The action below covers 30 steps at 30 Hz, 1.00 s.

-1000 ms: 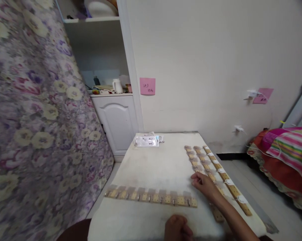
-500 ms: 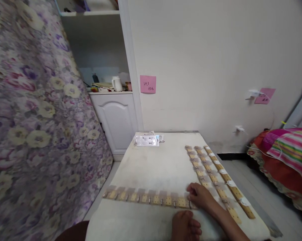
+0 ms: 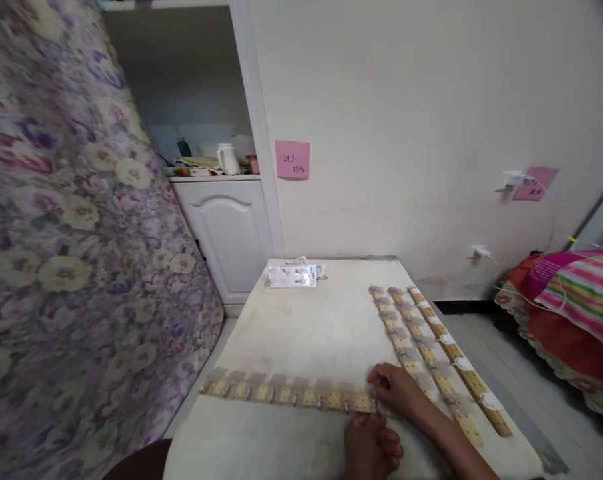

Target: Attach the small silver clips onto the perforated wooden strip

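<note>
A pale wooden strip with small holes (image 3: 310,397) lies across the near part of the table. Small metal rings and see-through, brownish plastic pieces sit along it. My right hand (image 3: 394,389) is at the strip's right end, thumb and fingers pinched together by the last metal ring. Below that same end, my left hand (image 3: 369,445) has its fingers curled and its thumb side close to the strip's edge. What either hand holds, if anything, is too small or hidden to make out.
Two similar wooden strips (image 3: 462,427) and a darker strip with white round pieces (image 3: 495,418) lie lengthwise on the table's right side. A clear plastic package (image 3: 291,276) rests at the far left of the white-covered table (image 3: 301,333). A floral curtain (image 3: 81,267) hangs left.
My left hand has moved slightly up, closer to the strip's right end. My right hand has shifted a little left along it. The view has tilted slightly.
</note>
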Motion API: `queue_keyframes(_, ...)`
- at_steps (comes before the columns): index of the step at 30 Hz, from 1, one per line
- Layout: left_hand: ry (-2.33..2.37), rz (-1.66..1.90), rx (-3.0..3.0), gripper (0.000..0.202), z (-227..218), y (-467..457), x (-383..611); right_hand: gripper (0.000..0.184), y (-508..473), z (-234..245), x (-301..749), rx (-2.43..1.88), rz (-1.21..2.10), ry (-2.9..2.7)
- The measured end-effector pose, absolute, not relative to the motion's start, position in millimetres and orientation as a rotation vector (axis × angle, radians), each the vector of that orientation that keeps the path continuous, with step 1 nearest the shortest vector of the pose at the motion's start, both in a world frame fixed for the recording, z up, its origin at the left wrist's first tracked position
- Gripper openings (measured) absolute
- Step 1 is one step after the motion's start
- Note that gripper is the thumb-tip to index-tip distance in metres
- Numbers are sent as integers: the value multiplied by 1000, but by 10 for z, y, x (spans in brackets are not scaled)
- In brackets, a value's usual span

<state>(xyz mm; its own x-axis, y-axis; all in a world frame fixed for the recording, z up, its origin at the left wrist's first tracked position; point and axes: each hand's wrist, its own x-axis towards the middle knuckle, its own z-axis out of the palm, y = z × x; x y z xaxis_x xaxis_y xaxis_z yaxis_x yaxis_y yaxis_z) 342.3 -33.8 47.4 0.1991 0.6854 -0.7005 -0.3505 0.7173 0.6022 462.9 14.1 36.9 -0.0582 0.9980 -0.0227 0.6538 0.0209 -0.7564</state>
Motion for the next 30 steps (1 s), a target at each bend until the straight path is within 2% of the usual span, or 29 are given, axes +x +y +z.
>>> queue_keyframes(13, 1182, 769, 357, 10, 449, -342, 3445, 24, 171, 354, 4672, -1602, 1095, -1625)
queue_keyframes(30, 1152, 718, 417, 8, 406, -384, 3402, 25, 161, 355, 4672, -1647, 1039, -1692)
